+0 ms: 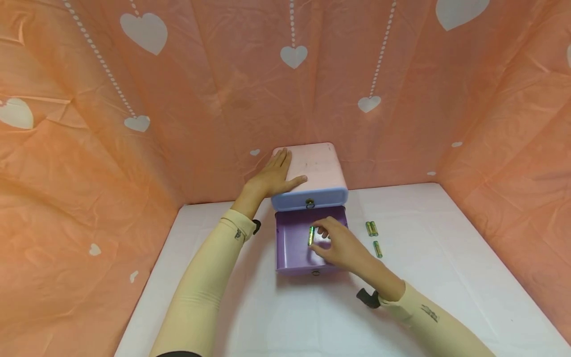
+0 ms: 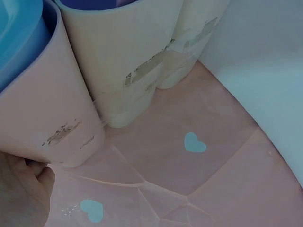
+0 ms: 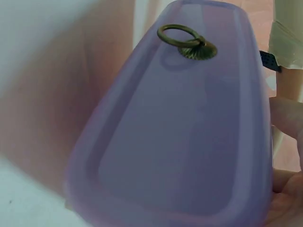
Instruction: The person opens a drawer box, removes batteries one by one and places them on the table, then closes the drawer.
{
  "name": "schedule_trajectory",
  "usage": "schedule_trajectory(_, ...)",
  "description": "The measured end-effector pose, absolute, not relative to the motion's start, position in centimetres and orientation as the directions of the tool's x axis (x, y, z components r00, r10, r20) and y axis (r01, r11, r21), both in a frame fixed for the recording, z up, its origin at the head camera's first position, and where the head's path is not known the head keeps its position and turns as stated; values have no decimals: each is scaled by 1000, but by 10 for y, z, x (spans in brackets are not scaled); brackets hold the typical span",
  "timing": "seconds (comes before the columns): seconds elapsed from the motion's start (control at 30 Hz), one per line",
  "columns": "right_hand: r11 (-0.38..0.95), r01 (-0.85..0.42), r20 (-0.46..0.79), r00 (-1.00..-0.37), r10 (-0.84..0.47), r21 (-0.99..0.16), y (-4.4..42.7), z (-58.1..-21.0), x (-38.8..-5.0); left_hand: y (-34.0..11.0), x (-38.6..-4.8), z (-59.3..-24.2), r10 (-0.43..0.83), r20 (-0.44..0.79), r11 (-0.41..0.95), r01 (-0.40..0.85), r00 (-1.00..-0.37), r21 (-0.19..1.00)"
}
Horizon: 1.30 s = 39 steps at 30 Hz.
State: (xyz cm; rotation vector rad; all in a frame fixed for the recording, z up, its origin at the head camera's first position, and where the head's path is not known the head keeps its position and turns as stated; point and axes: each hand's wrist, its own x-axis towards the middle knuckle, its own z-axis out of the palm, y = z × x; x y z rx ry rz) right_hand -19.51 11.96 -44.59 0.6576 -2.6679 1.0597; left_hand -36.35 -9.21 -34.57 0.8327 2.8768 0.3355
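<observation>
In the head view my left hand rests with spread fingers on the pink top of the drawer cabinet, at its left side. Below the blue drawer front, a purple drawer is pulled out. Over that drawer my right hand pinches a green battery upright between thumb and finger. The right wrist view shows the purple drawer front with a brass ring, and part of my right hand behind it. In the left wrist view, my left hand is beside the cabinet's pink side.
Right of the drawer, a pair of batteries lies side by side on the white table, with a single battery just below. An orange cloth with white hearts hangs behind the cabinet and at both sides.
</observation>
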Motion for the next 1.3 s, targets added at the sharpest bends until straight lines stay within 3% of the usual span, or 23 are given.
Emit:
schedule_trajectory(0.73, 625, -501, 401, -863, -307, -599, 165, -453, -186, -92, -364, -347, 550, -51, 818, 526, -833, 235)
schedule_trajectory(1.3, 553, -670, 588, -727, -355, -495, 203, -470, -190, -92, -366, -348, 546, -60, 822, 520, -836, 231)
